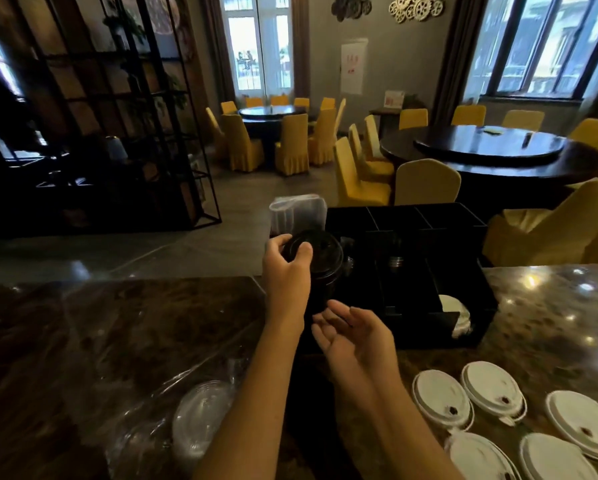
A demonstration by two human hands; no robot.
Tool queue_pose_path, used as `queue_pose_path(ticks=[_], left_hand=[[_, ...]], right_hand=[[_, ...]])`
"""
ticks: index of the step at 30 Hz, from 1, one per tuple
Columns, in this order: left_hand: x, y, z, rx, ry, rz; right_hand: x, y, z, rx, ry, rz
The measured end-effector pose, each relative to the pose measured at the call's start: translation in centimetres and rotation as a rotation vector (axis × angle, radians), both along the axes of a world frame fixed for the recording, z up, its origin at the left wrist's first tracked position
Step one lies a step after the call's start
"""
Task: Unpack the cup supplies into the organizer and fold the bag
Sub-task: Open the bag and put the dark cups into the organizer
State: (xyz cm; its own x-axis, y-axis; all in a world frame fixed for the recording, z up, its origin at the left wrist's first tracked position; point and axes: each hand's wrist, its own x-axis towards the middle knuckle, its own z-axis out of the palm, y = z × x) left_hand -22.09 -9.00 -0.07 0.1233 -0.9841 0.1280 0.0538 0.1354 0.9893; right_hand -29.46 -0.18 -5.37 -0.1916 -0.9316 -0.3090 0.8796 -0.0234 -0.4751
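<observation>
Hands work above a dark marble counter (pixel 117 327), both forearms reaching forward from the lower edge of the view. The left hand (pixel 285 268) is raised, wrist bent slightly, with fingers and thumb curled over the rim of a stack of black lids (pixel 320 261); the grip is closed on the top of the stack. The stack sits at the left front corner of the black organizer (pixel 411 265), whether resting in a compartment or held just above it cannot be told. The right hand (pixel 354 336) lies lower and nearer, palm turned up and to the left, fingers spread loosely and slightly curved; it holds nothing and hovers just in front of the organizer's front wall.

A few white lids (pixel 458 317) stand on edge in the organizer's front right compartment. More white lids (pixel 491 393) lie flat on the counter at lower right, well apart from both hands. A clear plastic bag (pixel 200 414) with clear lids inside lies crumpled on the counter at lower left. A clear packet (pixel 297 211) stands just behind the black lids.
</observation>
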Motion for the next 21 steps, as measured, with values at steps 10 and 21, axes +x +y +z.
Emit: queue_pose_path(ticks=[10,21], left_hand=[[1.1,-2.7,-3.6,-0.028,-0.131,-0.025],[0.3,-3.0,-7.6,0.045,-0.577,0.207]], right_hand=[[4.6,-2.2,-2.8,-0.018,-0.148,0.006],[4.6,-2.6,-4.9,0.075,-0.227,-0.024]])
